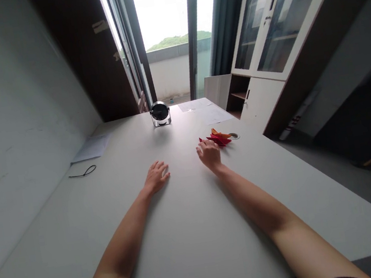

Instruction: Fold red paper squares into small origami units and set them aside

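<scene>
One head view was examined. We find the left hand [156, 177] palm down at the white table [185, 232], its fingers spread and released. We note the right hand [209, 155] farther forward, fingers bent, at the near left side of the red folded piece [220, 140]; we cannot tell whether they grasp it. That piece lies toward the table's right edge, with the orange folded piece [220, 134] just behind it and a round ring [235, 136] beside them. We record a round black-and-silver device [160, 113] standing upright at the far end, and a black cord [86, 172] at left.
</scene>
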A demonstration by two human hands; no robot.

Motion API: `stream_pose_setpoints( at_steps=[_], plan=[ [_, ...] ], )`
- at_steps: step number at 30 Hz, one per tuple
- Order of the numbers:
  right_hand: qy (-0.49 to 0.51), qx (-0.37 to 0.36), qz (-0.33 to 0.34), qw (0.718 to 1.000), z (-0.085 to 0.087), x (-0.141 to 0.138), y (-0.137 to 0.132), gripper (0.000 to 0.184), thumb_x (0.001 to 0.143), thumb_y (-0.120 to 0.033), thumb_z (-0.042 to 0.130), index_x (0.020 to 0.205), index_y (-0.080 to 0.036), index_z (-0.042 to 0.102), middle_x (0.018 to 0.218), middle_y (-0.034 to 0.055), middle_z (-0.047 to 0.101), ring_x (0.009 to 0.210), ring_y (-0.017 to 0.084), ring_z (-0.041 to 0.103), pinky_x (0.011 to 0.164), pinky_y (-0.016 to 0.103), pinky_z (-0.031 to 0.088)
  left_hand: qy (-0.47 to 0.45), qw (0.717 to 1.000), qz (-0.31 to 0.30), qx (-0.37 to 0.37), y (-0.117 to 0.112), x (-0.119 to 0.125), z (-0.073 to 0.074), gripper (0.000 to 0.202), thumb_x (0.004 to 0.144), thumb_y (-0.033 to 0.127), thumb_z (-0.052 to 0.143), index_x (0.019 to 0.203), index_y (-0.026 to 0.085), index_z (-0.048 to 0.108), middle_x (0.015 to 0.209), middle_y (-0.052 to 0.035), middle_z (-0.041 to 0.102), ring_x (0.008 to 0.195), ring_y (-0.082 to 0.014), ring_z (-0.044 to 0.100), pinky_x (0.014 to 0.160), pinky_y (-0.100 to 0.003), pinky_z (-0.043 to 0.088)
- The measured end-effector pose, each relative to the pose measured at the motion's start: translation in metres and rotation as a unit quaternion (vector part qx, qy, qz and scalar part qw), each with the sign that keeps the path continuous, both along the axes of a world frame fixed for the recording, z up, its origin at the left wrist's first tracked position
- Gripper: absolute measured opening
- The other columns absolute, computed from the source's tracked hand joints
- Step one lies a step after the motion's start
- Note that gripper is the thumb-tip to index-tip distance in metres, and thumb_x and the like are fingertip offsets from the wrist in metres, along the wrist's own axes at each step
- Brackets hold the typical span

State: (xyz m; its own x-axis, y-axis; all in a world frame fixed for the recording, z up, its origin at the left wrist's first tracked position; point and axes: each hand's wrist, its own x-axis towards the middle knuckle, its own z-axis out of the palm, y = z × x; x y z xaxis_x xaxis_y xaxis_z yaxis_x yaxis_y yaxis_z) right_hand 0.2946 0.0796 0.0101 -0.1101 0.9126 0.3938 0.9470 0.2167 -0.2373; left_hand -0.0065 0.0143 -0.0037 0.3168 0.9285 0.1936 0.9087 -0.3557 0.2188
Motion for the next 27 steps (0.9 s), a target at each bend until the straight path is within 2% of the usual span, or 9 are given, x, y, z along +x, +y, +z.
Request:
stream_pose_setpoints(
  at_steps=[4,6,9,11,13,16,19,22,27],
  plan=[
    [0.038,-0.022,-0.124,0.991,-0.006,0.026,0.012,0.039,0.098,-0.032,0.04,0.123,-0.014,0.064,0.127,0.0203,0.059,0.113,0.034,0.053,0.098,0.046,0.038,-0.043,0.999,-0.008,0.015,0.003,-0.001,-0.003,0.043,0.093,0.039,0.053,0.132,0.025,0.061,0.146,-0.0061,0.053,0.142,-0.0264,0.037,0.12,-0.045,0.028],
    [0.048,-0.023,-0.143,0.988,-0.01,0.031,0.016,0.031,0.095,-0.028,0.047,0.116,-0.014,0.066,0.115,0.0183,0.064,0.106,0.03,0.057,0.093,0.04,0.04,-0.06,0.998,-0.015,0.021,0.005,-0.002,-0.005,0.041,0.092,0.037,0.055,0.13,0.024,0.062,0.144,-0.007,0.054,0.139,-0.0272,0.04,0.119,-0.046,0.029],
    [0.067,-0.015,-0.133,0.989,-0.013,0.03,0.018,0.025,0.095,-0.025,0.048,0.108,-0.015,0.067,0.106,0.0152,0.067,0.098,0.026,0.061,0.086,0.035,0.042,-0.084,0.996,-0.024,0.026,0.007,-0.003,-0.008,0.038,0.091,0.035,0.057,0.126,0.025,0.065,0.142,-0.0071,0.056,0.136,-0.0274,0.044,0.117,-0.047,0.032],
    [0.086,-0.012,-0.098,0.991,-0.013,0.025,0.016,0.024,0.096,-0.026,0.047,0.103,-0.017,0.068,0.103,0.0126,0.069,0.093,0.023,0.063,0.082,0.031,0.043,-0.099,0.994,-0.03,0.031,0.007,-0.004,-0.009,0.034,0.091,0.033,0.057,0.123,0.026,0.067,0.14,-0.0067,0.058,0.135,-0.0269,0.046,0.116,-0.046,0.034],
    [0.101,-0.007,-0.032,0.994,-0.013,0.017,0.011,0.022,0.096,-0.025,0.048,0.099,-0.019,0.069,0.1,0.0093,0.071,0.089,0.021,0.064,0.08,0.029,0.043,-0.117,0.992,-0.036,0.04,0.006,-0.004,-0.008,0.031,0.091,0.032,0.056,0.119,0.026,0.068,0.137,-0.0063,0.06,0.133,-0.0262,0.048,0.115,-0.045,0.036],
    [0.113,-0.015,0.096,0.989,-0.014,-0.003,-0.001,0.019,0.093,-0.021,0.052,0.097,-0.021,0.071,0.1,0.0057,0.073,0.087,0.018,0.065,0.079,0.026,0.044,-0.154,0.986,-0.039,0.06,0.004,-0.002,-0.004,0.03,0.092,0.03,0.055,0.119,0.026,0.068,0.133,-0.006,0.062,0.127,-0.0249,0.052,0.113,-0.044,0.039],
    [0.114,-0.021,0.236,0.965,-0.015,-0.027,-0.016,0.02,0.092,-0.017,0.053,0.096,-0.02,0.072,0.095,0.0042,0.073,0.081,0.016,0.065,0.076,0.024,0.045,-0.185,0.979,-0.037,0.082,0.0,0.003,0.002,0.031,0.093,0.029,0.054,0.122,0.026,0.066,0.129,-0.0057,0.064,0.122,-0.0238,0.055,0.108,-0.042,0.043],
    [0.107,-0.004,0.292,0.95,-0.017,-0.045,-0.026,0.018,0.094,-0.019,0.055,0.097,-0.021,0.072,0.095,0.004,0.073,0.082,0.015,0.066,0.076,0.024,0.045,-0.185,0.979,-0.044,0.079,-0.005,0.009,0.006,0.022,0.092,0.029,0.057,0.109,0.027,0.071,0.116,-0.0049,0.069,0.111,-0.023,0.061,0.099,-0.038,0.047],
    [0.111,0.009,0.303,0.946,-0.016,-0.047,-0.03,0.017,0.095,-0.02,0.055,0.096,-0.022,0.071,0.094,0.0031,0.074,0.082,0.015,0.066,0.076,0.024,0.046,-0.159,0.983,-0.032,0.088,-0.011,0.015,0.011,0.013,0.091,0.028,0.059,0.099,0.026,0.07,0.099,-0.0044,0.07,0.094,-0.0207,0.065,0.085,-0.032,0.049]
  ],
)
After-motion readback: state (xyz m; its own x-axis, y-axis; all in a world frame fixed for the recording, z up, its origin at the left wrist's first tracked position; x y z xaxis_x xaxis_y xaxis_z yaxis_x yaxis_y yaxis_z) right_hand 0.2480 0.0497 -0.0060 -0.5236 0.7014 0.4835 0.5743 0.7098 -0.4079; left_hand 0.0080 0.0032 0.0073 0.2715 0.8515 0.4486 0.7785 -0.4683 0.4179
